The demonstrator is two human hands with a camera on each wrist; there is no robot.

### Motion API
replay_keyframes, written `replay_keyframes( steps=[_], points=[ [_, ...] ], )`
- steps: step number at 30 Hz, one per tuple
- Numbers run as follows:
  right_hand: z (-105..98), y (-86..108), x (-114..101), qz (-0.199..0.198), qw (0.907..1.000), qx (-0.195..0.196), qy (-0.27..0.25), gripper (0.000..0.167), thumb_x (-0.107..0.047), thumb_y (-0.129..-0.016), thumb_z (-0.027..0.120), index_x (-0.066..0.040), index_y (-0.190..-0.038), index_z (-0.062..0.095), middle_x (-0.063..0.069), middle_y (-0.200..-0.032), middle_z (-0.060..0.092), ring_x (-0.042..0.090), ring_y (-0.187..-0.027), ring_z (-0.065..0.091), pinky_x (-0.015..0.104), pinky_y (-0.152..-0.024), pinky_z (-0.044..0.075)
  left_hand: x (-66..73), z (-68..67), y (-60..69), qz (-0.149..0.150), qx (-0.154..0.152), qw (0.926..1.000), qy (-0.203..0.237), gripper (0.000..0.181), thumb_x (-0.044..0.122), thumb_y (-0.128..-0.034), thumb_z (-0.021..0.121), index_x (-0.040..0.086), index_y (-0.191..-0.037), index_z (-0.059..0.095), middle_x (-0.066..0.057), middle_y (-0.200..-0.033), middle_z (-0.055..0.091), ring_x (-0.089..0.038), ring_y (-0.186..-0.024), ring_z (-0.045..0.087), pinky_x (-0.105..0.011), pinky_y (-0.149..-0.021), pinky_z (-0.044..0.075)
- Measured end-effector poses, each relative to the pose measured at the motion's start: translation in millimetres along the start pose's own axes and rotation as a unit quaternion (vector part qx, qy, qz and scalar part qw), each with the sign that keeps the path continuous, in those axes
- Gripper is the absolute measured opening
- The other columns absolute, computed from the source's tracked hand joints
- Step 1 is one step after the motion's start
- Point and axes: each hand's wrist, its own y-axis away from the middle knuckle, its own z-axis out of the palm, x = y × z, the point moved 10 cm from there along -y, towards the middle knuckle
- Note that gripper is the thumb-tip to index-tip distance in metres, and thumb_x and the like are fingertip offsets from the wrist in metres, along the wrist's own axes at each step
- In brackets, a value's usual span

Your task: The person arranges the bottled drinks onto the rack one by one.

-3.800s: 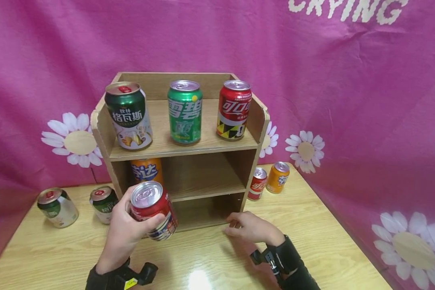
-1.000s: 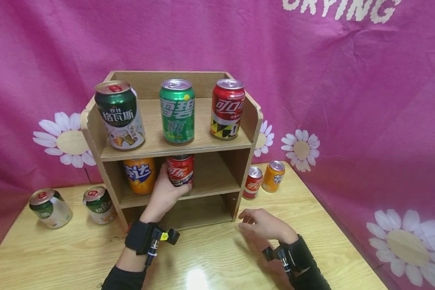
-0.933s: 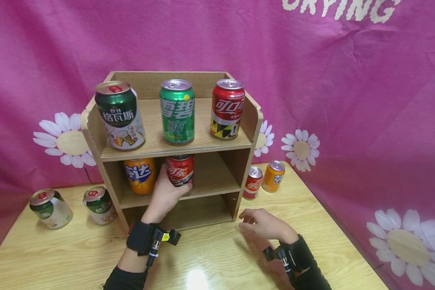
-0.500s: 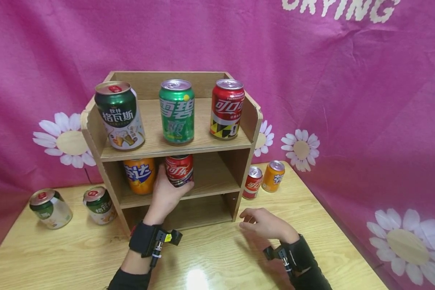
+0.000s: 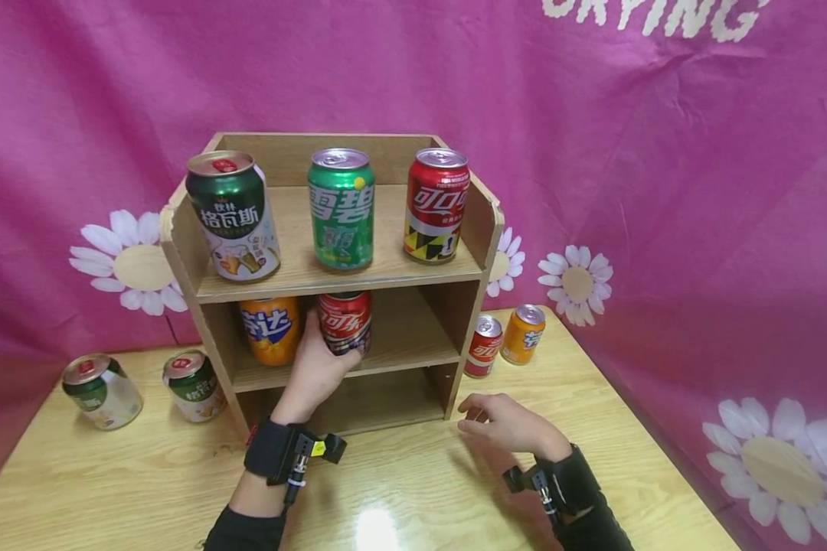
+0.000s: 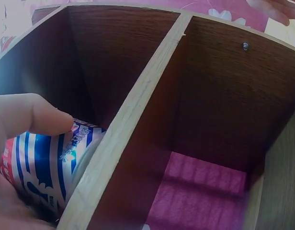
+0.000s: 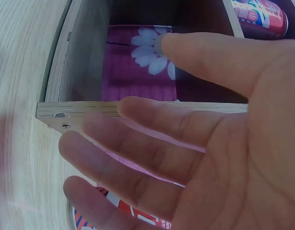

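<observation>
On the middle shelf of a small wooden shelf unit [image 5: 341,285], my left hand [image 5: 312,376] grips a red cola can [image 5: 347,317] around its side. The can stands upright, its top partly hidden under the board above. Seen from the left wrist, my thumb lies along the can's blue-and-white striped lower part [image 6: 42,160], close to the shelf edge. To its left stands an orange soda can [image 5: 270,329]. My right hand [image 5: 506,425] hovers by the unit's lower right corner, fingers loosely bent and holding nothing; the right wrist view shows its palm [image 7: 224,139] and spread fingers.
On the top board stand a green-and-white kvass can [image 5: 233,218], a green Sprite can [image 5: 341,210] and a red cola can [image 5: 437,207]. Two kvass cans [image 5: 102,392] [image 5: 194,386] are left of the unit. Another cola can [image 5: 483,348] and orange can [image 5: 523,335] stand right.
Since the oldest frame, my left hand has carried the cola can from in front of the unit onto the middle shelf. My right hand has drawn slightly right. Over the last second, both hands barely move.
</observation>
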Motion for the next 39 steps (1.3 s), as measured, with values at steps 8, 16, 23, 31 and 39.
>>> replay_keyframes(
  steps=[8,16,23,31,39],
  points=[
    [-1.4,0.2,3.9,0.003,1.0000,0.002,-0.004,0.033,-0.026,-0.093,0.060,0.001,-0.112,0.061,-0.002,-0.090,0.064,0.016,-0.084,0.060,0.032,-0.073,0.050,3.7,0.9,-0.8,0.013,-0.003,0.9998,-0.016,0.077,0.007,-0.0716,0.078,0.001,-0.134,0.032,-0.018,-0.124,0.048,-0.033,-0.113,0.049,-0.045,-0.098,0.039],
    [-3.9,1.3,2.9,-0.016,0.9998,0.012,0.004,0.033,-0.026,-0.093,0.060,0.002,-0.110,0.061,-0.001,-0.089,0.065,0.014,-0.082,0.061,0.030,-0.073,0.051,-0.6,5.9,-1.5,-0.018,-0.043,0.9988,-0.013,0.087,-0.001,-0.0704,0.070,0.004,-0.142,0.022,-0.019,-0.131,0.044,-0.034,-0.119,0.045,-0.046,-0.103,0.034],
    [-4.2,2.5,2.3,-0.014,0.9998,0.011,0.003,0.033,-0.027,-0.093,0.059,0.001,-0.110,0.060,0.000,-0.089,0.065,0.014,-0.083,0.061,0.030,-0.073,0.050,-0.8,5.0,-1.7,-0.011,-0.029,0.9992,-0.028,0.085,0.001,-0.0690,0.074,0.003,-0.140,0.026,-0.018,-0.128,0.045,-0.032,-0.116,0.046,-0.045,-0.101,0.036],
    [-3.4,3.8,6.2,-0.001,1.0000,0.009,0.002,0.033,-0.027,-0.093,0.059,0.001,-0.111,0.061,-0.001,-0.089,0.065,0.014,-0.083,0.061,0.031,-0.073,0.050,-0.6,4.8,-1.3,-0.012,-0.028,0.9992,-0.025,0.084,0.002,-0.0699,0.075,0.001,-0.139,0.027,-0.019,-0.129,0.044,-0.033,-0.117,0.045,-0.045,-0.102,0.035],
    [-5.1,3.2,7.3,-0.004,0.9999,0.016,0.005,0.028,-0.027,-0.093,0.060,-0.003,-0.109,0.062,-0.003,-0.089,0.065,0.015,-0.084,0.061,0.031,-0.073,0.050,-2.2,6.1,-0.8,-0.027,-0.039,0.9983,-0.035,0.083,0.001,-0.0711,0.068,0.001,-0.141,0.023,-0.021,-0.130,0.044,-0.035,-0.118,0.046,-0.047,-0.101,0.036]
  ],
)
